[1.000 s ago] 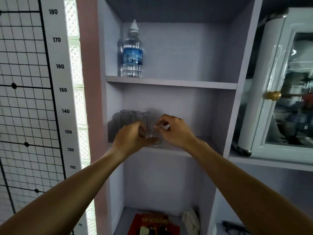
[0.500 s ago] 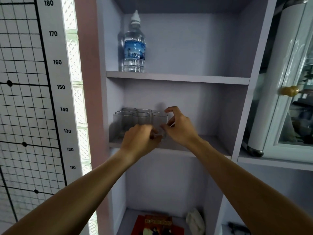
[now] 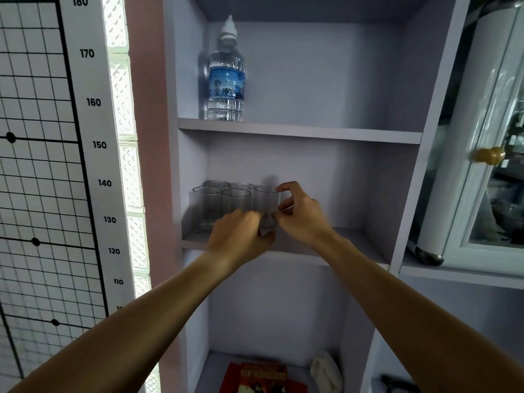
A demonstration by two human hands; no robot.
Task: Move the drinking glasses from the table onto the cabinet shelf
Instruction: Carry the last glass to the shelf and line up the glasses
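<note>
Five clear drinking glasses (image 3: 236, 198) stand bunched at the left end of the middle cabinet shelf (image 3: 348, 245), around the centre of the frame: two at the back, three in front, rims nearly touching. Both hands are on the rightmost one, the front glass (image 3: 266, 204). The right hand (image 3: 302, 215) has its grip pinched on the rim and right wall, forefinger arched over the top; the left hand (image 3: 241, 235) is curled low around the base, its grip closed on the same glass. Whether the base has fully settled on the board I cannot tell, since the left hand's fingers cover it.

The main risk is a knock-on bump. The glasses are packed close, so a sideways nudge as the fingers slip out could clink this glass against its neighbour, the middle glass (image 3: 236, 199), and push the row toward the cabinet's left wall. A second risk is the shelf's front edge: the glass sits near it, and a left hand dragging back and down could pull the base over the lip. Smooth glass held by fingertips may also slip if let go before it rests flat. The water bottle (image 3: 226, 78) on the shelf above is well clear.
</note>
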